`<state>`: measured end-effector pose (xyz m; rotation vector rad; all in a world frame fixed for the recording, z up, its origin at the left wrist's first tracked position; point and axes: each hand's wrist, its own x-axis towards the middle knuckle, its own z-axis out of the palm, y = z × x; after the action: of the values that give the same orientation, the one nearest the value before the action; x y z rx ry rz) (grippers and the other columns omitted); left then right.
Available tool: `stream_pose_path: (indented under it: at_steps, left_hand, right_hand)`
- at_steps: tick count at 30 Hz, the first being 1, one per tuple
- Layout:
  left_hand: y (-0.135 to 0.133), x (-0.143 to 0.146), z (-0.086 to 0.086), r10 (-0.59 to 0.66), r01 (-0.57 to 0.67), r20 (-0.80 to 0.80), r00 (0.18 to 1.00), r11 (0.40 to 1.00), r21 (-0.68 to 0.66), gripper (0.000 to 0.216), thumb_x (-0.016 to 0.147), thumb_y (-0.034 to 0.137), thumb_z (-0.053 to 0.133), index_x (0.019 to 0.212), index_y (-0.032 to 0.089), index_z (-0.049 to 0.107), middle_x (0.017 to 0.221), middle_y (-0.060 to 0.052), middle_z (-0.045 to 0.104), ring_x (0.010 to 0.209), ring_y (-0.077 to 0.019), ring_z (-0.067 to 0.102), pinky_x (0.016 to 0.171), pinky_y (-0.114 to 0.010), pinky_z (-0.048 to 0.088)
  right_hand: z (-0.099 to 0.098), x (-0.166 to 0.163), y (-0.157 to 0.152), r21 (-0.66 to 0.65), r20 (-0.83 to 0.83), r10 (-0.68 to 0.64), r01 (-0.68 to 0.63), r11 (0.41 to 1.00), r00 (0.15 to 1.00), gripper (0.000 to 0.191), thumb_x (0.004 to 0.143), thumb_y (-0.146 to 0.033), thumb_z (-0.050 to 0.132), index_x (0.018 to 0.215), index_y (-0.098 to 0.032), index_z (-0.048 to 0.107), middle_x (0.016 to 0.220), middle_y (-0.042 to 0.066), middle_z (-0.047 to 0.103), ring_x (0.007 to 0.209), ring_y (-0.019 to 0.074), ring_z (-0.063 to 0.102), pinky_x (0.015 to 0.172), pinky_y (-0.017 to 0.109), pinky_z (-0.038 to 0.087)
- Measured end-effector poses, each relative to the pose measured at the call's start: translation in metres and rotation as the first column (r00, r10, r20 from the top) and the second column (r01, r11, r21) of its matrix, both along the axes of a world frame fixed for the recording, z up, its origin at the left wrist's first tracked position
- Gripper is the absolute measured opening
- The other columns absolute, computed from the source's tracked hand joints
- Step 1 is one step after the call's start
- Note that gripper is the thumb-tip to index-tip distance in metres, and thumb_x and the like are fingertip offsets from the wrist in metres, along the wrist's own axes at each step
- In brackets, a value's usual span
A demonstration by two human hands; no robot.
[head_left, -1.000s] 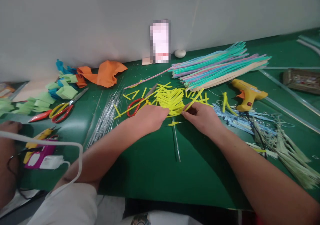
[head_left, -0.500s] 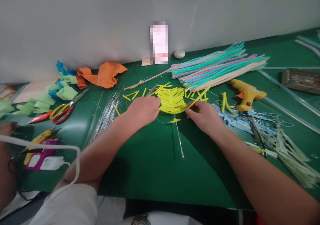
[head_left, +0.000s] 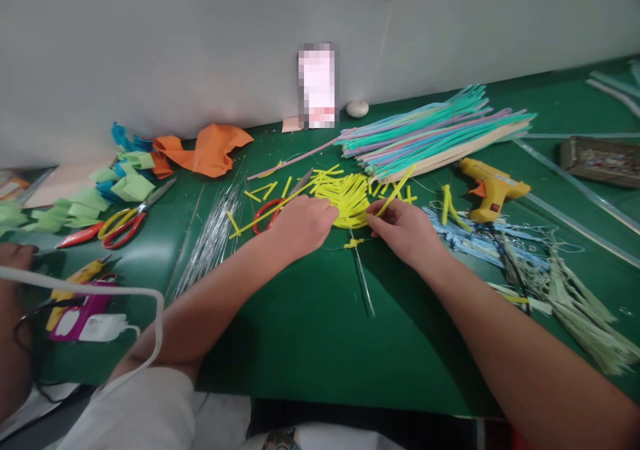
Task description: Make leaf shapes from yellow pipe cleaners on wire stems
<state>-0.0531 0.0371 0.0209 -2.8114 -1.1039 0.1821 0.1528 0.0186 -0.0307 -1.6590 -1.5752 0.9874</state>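
A leaf-shaped piece of yellow fuzzy stems (head_left: 350,200) lies between my hands, with a wire stalk (head_left: 365,283) extending toward me. My left hand (head_left: 306,225) is closed, its fingertips at the piece's left edge. Red-handled scissors (head_left: 265,215) lie partly under that hand, and a long yellow stem runs past it. My right hand (head_left: 407,230) is closed at the piece's right edge, pinching a yellow stem (head_left: 399,190) that slants up to the right. Short yellow stem cuttings (head_left: 267,190) are scattered around the piece.
Behind lies a bundle of coloured pipe cleaners (head_left: 430,133). A yellow glue gun (head_left: 493,190) and blue tassels (head_left: 470,243) are at right. Silver wires (head_left: 213,237), another pair of scissors (head_left: 123,227) and a purple device (head_left: 83,313) lie left. Another person's hand (head_left: 17,257) is at far left.
My left hand has shifted right along the yellow piece, uncovering the red scissor handles and a long yellow stem. My right hand stays nearly in place with its stem.
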Motion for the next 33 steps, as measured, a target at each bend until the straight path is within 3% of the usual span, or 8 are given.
stream_pose_path:
  at_steps: [6, 12, 16, 19, 24, 30, 33]
  left_hand:
    - [0.004, -0.003, 0.002, -0.042, 0.042, -0.001, 0.999, 0.999, 0.032, 0.024, 0.092, 0.019, 0.041, 0.089, 0.013, 0.064, 0.089, -0.009, 0.066, 0.083, -0.0217, 0.06, 0.072, -0.036, 0.04]
    - [0.004, -0.003, -0.001, -0.044, 0.038, 0.049, 0.998, 0.991, 0.125, 0.024, 0.092, 0.016, 0.041, 0.084, 0.014, 0.064, 0.091, -0.01, 0.064, 0.086, -0.0223, 0.057, 0.078, -0.037, 0.04]
    - [0.0, -0.002, -0.003, 0.014, -0.032, 0.076, 0.997, 0.972, 0.232, 0.028, 0.092, 0.015, 0.039, 0.079, 0.016, 0.063, 0.088, -0.011, 0.063, 0.087, -0.025, 0.057, 0.07, -0.037, 0.037]
    - [-0.002, -0.002, -0.006, 0.026, -0.039, 0.062, 0.998, 0.972, 0.23, 0.03, 0.092, 0.012, 0.036, 0.081, 0.016, 0.063, 0.075, -0.008, 0.062, 0.076, -0.0228, 0.057, 0.064, -0.036, 0.035]
    - [-0.002, 0.0, -0.016, -0.04, 0.011, 0.099, 0.994, 0.961, 0.277, 0.027, 0.091, 0.013, 0.038, 0.082, 0.014, 0.063, 0.066, -0.006, 0.061, 0.064, -0.0192, 0.055, 0.058, -0.033, 0.035]
    - [-0.007, 0.006, -0.022, -0.148, 0.048, 0.303, 0.942, 0.949, 0.312, 0.025, 0.095, 0.023, 0.041, 0.087, 0.014, 0.062, 0.078, -0.007, 0.064, 0.073, -0.018, 0.06, 0.062, -0.03, 0.042]
    - [-0.01, 0.009, -0.026, -0.195, 0.084, 0.367, 0.909, 0.951, 0.297, 0.027, 0.097, 0.022, 0.038, 0.093, 0.013, 0.063, 0.082, -0.007, 0.066, 0.077, -0.0171, 0.062, 0.066, -0.028, 0.046]
  right_hand:
    - [-0.001, -0.001, 0.0, 0.005, -0.051, -0.005, 0.005, 1.0, 0.999, 0.026, 0.073, -0.025, 0.06, 0.097, -0.018, 0.065, 0.071, 0.001, 0.067, 0.065, 0.0165, 0.063, 0.061, 0.028, 0.045]
    - [0.002, -0.002, -0.001, 0.013, 0.025, -0.028, 0.027, 1.0, 0.999, 0.024, 0.076, -0.027, 0.058, 0.097, -0.018, 0.067, 0.068, 0.001, 0.065, 0.066, 0.0175, 0.063, 0.064, 0.03, 0.044]
    - [0.005, -0.003, -0.002, 0.006, 0.045, -0.019, 0.018, 1.0, 0.999, 0.022, 0.078, -0.029, 0.057, 0.094, -0.018, 0.068, 0.069, 0.002, 0.067, 0.066, 0.0175, 0.062, 0.064, 0.03, 0.044]
    - [0.005, -0.004, -0.002, 0.024, 0.07, -0.006, 0.004, 1.0, 0.998, 0.021, 0.079, -0.028, 0.057, 0.093, -0.018, 0.069, 0.071, 0.002, 0.068, 0.067, 0.0174, 0.062, 0.064, 0.029, 0.043]
    - [0.0, -0.005, -0.001, 0.048, 0.089, 0.02, -0.024, 0.999, 0.996, 0.02, 0.08, -0.029, 0.057, 0.092, -0.018, 0.069, 0.07, 0.001, 0.067, 0.064, 0.0166, 0.061, 0.061, 0.028, 0.041]
    - [-0.001, -0.009, -0.003, 0.117, 0.179, 0.066, -0.088, 0.989, 0.982, 0.032, 0.091, -0.042, 0.045, 0.079, -0.019, 0.064, 0.064, 0.003, 0.06, 0.062, 0.018, 0.056, 0.059, 0.03, 0.036]
    - [0.002, -0.013, -0.004, 0.221, 0.208, 0.061, -0.108, 0.969, 0.976, 0.038, 0.095, -0.04, 0.037, 0.071, -0.019, 0.058, 0.068, 0.005, 0.058, 0.067, 0.0192, 0.056, 0.063, 0.031, 0.037]
